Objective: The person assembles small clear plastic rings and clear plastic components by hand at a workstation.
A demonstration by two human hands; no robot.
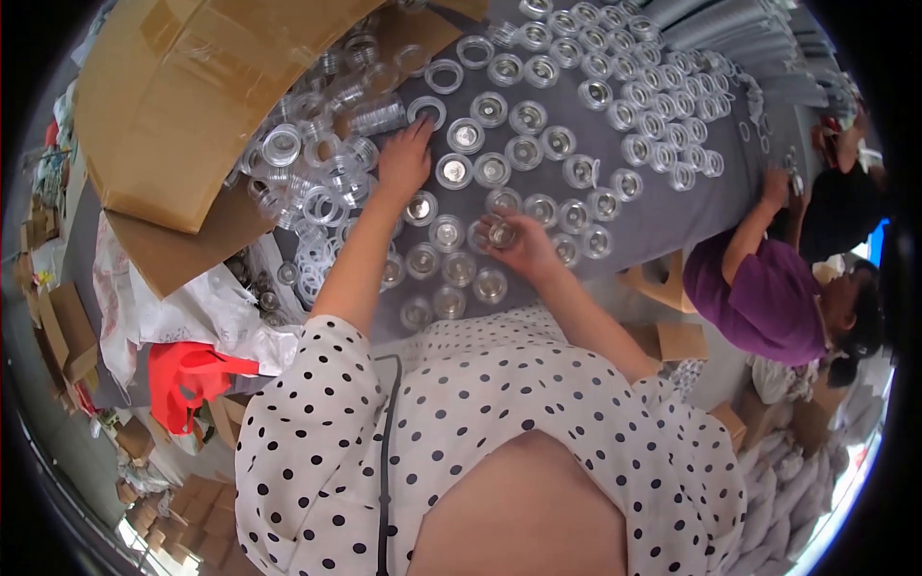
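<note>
My left hand [406, 158] reaches forward over the grey-covered table, its fingertips closed on the near rim of a clear plastic ring [426, 101]. Nearer to me and to the right, my right hand [528, 248] is palm up, with its fingers curled around a small clear round plastic piece [500, 233]. Between and around both hands lie loose rows of clear round plastic pieces with shiny centres, such as the round piece [454, 171] beside my left hand. Two hollow rings, including the far ring [474, 52], lie beyond my left fingertips.
A heap of clear rings [327, 204] spills from a large tilted cardboard box [173, 106] on the left. Closely set clear round pieces [663, 125] cover the far right. Stacked grey tubes [740, 34] lie behind them. A person in purple [759, 288] works at the table's right side.
</note>
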